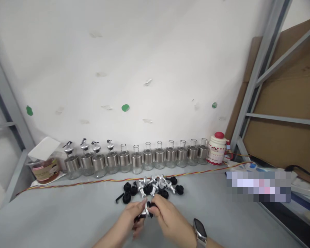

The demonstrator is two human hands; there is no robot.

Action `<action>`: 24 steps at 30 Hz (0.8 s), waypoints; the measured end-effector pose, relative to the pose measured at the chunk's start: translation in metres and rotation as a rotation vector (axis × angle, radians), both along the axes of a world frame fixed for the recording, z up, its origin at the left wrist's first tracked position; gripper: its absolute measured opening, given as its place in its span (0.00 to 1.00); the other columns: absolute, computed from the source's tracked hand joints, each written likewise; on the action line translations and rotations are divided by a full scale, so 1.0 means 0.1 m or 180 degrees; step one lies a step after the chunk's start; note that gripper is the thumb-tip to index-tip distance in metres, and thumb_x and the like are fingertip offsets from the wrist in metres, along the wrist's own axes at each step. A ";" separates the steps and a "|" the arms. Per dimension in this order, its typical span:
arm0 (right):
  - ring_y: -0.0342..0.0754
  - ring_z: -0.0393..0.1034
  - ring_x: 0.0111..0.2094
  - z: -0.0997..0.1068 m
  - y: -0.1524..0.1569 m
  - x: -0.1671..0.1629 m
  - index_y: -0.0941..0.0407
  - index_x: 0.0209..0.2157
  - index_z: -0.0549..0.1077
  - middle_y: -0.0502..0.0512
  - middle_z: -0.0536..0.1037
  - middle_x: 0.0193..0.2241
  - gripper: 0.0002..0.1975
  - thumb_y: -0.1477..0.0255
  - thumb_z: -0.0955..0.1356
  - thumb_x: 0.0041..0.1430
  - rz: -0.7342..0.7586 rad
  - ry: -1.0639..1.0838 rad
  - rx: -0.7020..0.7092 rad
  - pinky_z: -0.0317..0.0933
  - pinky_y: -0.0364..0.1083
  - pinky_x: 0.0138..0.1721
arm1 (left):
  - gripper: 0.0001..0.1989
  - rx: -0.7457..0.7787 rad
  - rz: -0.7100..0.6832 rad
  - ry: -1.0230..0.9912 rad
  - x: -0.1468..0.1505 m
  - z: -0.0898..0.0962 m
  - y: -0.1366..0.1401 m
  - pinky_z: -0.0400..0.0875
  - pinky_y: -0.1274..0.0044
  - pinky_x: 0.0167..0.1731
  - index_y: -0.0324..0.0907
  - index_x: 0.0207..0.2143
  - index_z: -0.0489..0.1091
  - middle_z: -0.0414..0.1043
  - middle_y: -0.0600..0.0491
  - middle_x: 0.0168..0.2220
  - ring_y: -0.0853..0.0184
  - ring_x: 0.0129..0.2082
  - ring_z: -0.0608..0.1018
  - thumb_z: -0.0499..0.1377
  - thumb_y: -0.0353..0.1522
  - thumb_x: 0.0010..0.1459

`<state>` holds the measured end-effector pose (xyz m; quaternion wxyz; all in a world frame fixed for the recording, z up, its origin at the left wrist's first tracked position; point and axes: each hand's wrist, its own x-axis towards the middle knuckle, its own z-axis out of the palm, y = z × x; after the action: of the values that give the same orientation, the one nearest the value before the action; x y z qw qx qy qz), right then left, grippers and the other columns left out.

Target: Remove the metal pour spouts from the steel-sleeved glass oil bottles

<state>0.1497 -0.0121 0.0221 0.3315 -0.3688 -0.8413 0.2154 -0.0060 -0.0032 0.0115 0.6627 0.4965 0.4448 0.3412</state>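
Close in front of me, my left hand (131, 214) is closed around a silver and black bottle pourer spout (147, 210). My right hand (165, 214), with a watch on its wrist, pinches the black end of the same spout from the other side. Fingers hide part of the piece. Just beyond both hands lies a pile of loose parts: silver spout tops (155, 183) and black rubber stoppers (126, 197). One thin black lever (119, 197) sticks out at the pile's left edge.
Along the wall stands a row of glass bottles with steel bands (136, 159); several at the left carry pourer tops (96, 146). A jar in a bag (45, 171) ends the row at left, a red-lidded canister (217, 150) at right. A twisted cord (93, 182) crosses the table.
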 end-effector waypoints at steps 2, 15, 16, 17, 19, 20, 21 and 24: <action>0.47 0.62 0.33 -0.01 0.00 0.02 0.57 0.33 0.62 0.54 0.67 0.31 0.07 0.73 0.55 0.60 0.0145 -0.0127 0.0220 0.57 0.44 0.34 | 0.21 -0.0291 -0.0108 -0.0159 -0.02 0.01 -0.01 0.43 0.82 0.08 0.43 0.16 0.55 0.44 0.67 0.05 0.79 0.05 0.48 0.54 0.52 0.37; 0.47 0.59 0.31 0.05 0.01 0.03 0.58 0.33 0.64 0.55 0.68 0.27 0.11 0.70 0.55 0.61 0.0282 -0.0134 0.1278 0.55 0.48 0.37 | 0.12 -0.1114 -0.0887 -0.0244 -0.15 0.19 -0.05 0.37 0.82 0.08 0.43 0.10 0.50 0.41 0.64 0.08 0.79 0.07 0.45 0.48 0.36 0.41; 0.47 0.59 0.30 0.07 0.01 0.03 0.57 0.33 0.64 0.54 0.68 0.27 0.11 0.70 0.54 0.61 0.0194 -0.0013 0.1159 0.54 0.50 0.39 | 0.14 -0.0896 -0.0712 -0.0210 -0.12 0.17 -0.04 0.38 0.82 0.08 0.44 0.10 0.50 0.41 0.64 0.07 0.79 0.06 0.46 0.49 0.39 0.42; 0.46 0.59 0.30 0.08 0.00 0.02 0.57 0.32 0.64 0.53 0.67 0.26 0.12 0.69 0.54 0.61 0.0059 0.0120 0.0971 0.54 0.50 0.41 | 0.17 -0.0653 -0.0512 -0.0178 -0.08 0.14 -0.04 0.40 0.82 0.08 0.44 0.11 0.49 0.41 0.64 0.07 0.79 0.06 0.46 0.49 0.42 0.43; 0.46 0.59 0.31 0.09 -0.01 -0.01 0.56 0.27 0.64 0.51 0.67 0.24 0.14 0.67 0.54 0.61 -0.0255 0.0387 0.0433 0.54 0.49 0.40 | 0.22 -0.0215 -0.0164 -0.0097 0.00 0.08 -0.04 0.44 0.82 0.08 0.44 0.12 0.49 0.42 0.65 0.07 0.78 0.07 0.48 0.49 0.50 0.44; 0.46 0.60 0.30 0.07 -0.01 -0.04 0.56 0.24 0.63 0.50 0.66 0.23 0.16 0.65 0.54 0.61 -0.0395 0.0528 0.0096 0.55 0.47 0.37 | 0.24 -0.0073 -0.0037 -0.0061 0.03 0.06 -0.05 0.46 0.82 0.09 0.44 0.12 0.50 0.43 0.65 0.07 0.78 0.07 0.49 0.49 0.53 0.43; 0.45 0.59 0.28 0.05 0.00 -0.07 0.56 0.21 0.61 0.50 0.65 0.21 0.18 0.63 0.55 0.60 -0.0496 0.0691 -0.0280 0.56 0.45 0.32 | 0.25 0.0089 0.0097 0.0036 0.05 0.04 -0.07 0.47 0.81 0.10 0.44 0.14 0.52 0.44 0.65 0.08 0.77 0.08 0.51 0.48 0.55 0.43; 0.41 0.54 0.16 -0.05 0.10 -0.12 0.55 0.18 0.58 0.45 0.58 0.13 0.21 0.55 0.57 0.55 -0.0626 0.1444 -0.1574 0.49 0.41 0.18 | 0.23 0.1271 0.0622 0.0943 0.03 0.02 -0.15 0.56 0.78 0.19 0.42 0.18 0.59 0.56 0.58 0.14 0.71 0.16 0.61 0.47 0.52 0.49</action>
<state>0.1373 -0.0019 0.0169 0.4299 -0.4600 -0.6289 0.4562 -0.0030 -0.0181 0.0139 0.4433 0.6166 0.5067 0.4082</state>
